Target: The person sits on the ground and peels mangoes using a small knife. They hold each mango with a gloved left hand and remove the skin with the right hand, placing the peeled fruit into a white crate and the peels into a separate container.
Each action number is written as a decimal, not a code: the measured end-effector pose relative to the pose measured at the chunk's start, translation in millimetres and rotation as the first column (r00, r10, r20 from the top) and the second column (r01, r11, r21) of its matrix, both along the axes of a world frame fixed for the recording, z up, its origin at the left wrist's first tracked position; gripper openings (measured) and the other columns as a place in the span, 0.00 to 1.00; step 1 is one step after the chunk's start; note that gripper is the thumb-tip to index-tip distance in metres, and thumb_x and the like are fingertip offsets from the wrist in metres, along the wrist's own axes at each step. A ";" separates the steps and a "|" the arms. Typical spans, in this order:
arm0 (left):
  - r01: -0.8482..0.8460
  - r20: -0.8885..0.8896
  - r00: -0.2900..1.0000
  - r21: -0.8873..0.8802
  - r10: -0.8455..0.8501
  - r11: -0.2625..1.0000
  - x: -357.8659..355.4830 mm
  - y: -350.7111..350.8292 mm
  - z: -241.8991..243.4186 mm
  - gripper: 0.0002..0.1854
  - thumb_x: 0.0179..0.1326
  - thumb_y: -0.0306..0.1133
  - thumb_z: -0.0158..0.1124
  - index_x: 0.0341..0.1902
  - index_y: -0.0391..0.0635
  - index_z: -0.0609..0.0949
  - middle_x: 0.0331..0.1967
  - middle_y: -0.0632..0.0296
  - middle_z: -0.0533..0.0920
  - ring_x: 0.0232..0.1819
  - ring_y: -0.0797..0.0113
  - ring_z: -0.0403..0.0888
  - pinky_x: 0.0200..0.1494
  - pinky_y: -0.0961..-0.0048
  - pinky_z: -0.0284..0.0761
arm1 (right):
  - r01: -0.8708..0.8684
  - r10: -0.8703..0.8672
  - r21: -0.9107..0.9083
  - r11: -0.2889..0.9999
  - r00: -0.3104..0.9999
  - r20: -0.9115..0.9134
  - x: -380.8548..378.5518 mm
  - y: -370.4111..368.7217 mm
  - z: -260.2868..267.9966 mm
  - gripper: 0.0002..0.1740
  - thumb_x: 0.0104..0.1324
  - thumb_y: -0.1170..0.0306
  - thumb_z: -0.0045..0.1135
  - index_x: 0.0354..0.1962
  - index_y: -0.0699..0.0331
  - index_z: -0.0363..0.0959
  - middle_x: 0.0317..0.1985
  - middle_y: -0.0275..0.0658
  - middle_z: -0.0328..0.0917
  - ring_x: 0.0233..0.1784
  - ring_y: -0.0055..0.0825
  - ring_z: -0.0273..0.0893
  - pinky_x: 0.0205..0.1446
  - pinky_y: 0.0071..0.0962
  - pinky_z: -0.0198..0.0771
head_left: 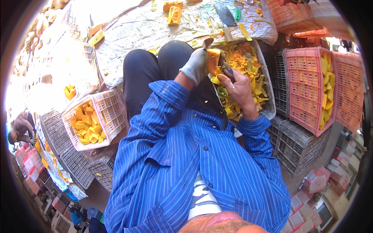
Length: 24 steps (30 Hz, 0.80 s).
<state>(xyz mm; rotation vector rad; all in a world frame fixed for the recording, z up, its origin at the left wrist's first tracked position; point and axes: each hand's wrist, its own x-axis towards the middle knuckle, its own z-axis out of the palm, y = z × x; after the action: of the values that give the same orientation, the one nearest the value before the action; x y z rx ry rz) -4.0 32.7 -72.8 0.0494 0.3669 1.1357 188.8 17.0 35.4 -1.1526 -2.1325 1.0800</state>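
My left hand [195, 65], in a pale knitted glove, grips a piece of orange pumpkin [213, 58] above my lap. My bare right hand [239, 88] is closed around a small dark hand tool [227, 69] held against the pumpkin's near side; my fingers hide part of it, so its exact kind is unclear. Strips of yellow-green peel hang by the pumpkin's lower end. Beneath both hands, a pale rectangular tub [271, 99] holds peelings [258, 91] and stringy orange pulp [242, 61]. A few pumpkin seeds lie on my clothes.
Ahead, a sheet-covered work surface [128, 38] bears a cleaver [225, 14], a green-handled tool [238, 14] and pumpkin blocks [174, 16]. A crate [109, 106] of cut chunks [87, 122] stands left. Pink crates [304, 87] stack at right. Another person [23, 126] bends at far left.
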 end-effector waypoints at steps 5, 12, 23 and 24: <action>-0.202 -0.148 0.972 -0.131 0.182 0.971 27.2 -11.3 45.5 0.26 0.80 0.47 0.40 0.52 0.36 0.80 0.42 0.50 0.87 0.40 0.54 0.86 0.48 0.58 0.84 | 0.136 -0.251 -0.382 0.914 0.929 -0.270 -16.1 -6.9 -26.7 0.17 0.70 0.66 0.70 0.50 0.69 0.81 0.35 0.29 0.83 0.31 0.11 0.73 0.33 0.18 0.69; -0.200 -0.191 0.962 -0.018 0.193 0.980 15.5 -12.8 48.6 0.30 0.79 0.51 0.41 0.53 0.32 0.79 0.44 0.47 0.86 0.40 0.54 0.87 0.46 0.60 0.86 | 0.013 -0.429 -0.729 0.684 0.816 -0.388 -14.7 -5.2 -18.8 0.14 0.71 0.69 0.67 0.50 0.67 0.81 0.33 0.27 0.81 0.24 0.07 0.67 0.25 0.13 0.59; -0.336 -0.355 0.895 -0.143 0.269 0.931 19.8 -4.6 54.9 0.36 0.79 0.61 0.38 0.57 0.35 0.75 0.39 0.50 0.85 0.37 0.55 0.85 0.40 0.60 0.85 | 0.003 -0.261 -0.682 0.731 0.925 -0.276 -10.6 -16.2 -21.9 0.15 0.75 0.60 0.63 0.45 0.65 0.80 0.29 0.26 0.77 0.24 0.12 0.67 0.25 0.20 0.60; -0.352 -0.361 0.889 -0.140 0.284 0.925 19.1 -4.8 55.4 0.36 0.80 0.61 0.37 0.57 0.34 0.75 0.38 0.51 0.85 0.36 0.56 0.85 0.40 0.60 0.85 | 0.028 -0.165 -0.513 0.858 0.960 -0.224 -7.3 -15.1 -19.5 0.17 0.76 0.58 0.61 0.44 0.65 0.80 0.29 0.29 0.78 0.25 0.17 0.70 0.27 0.23 0.62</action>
<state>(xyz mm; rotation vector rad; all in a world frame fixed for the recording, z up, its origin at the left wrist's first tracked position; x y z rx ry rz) 15.1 27.9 -17.4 0.0025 0.8177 1.4151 181.4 1.9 15.9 -1.2382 -1.6080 1.7058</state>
